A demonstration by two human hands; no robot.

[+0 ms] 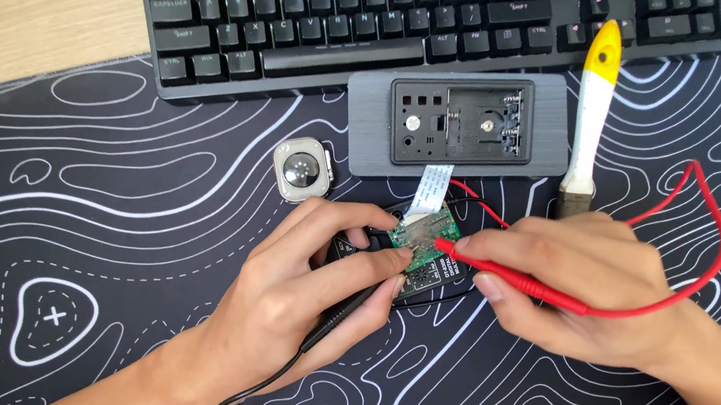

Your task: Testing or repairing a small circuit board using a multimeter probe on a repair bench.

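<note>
Two probes here, one black, one red, and one small green circuit board (423, 241) sitting on the desk mat (101, 196) just below the grey case (456, 124). Left hand (312, 289) pinches the black probe (359, 297), right hand (586, 283) grips the red probe (509, 276); both tips touch the board.

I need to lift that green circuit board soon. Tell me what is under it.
The green circuit board lies on a black flat device, only partly visible. A white ribbon cable runs from it to the grey case. The left hand and right hand hide the rest.
</note>
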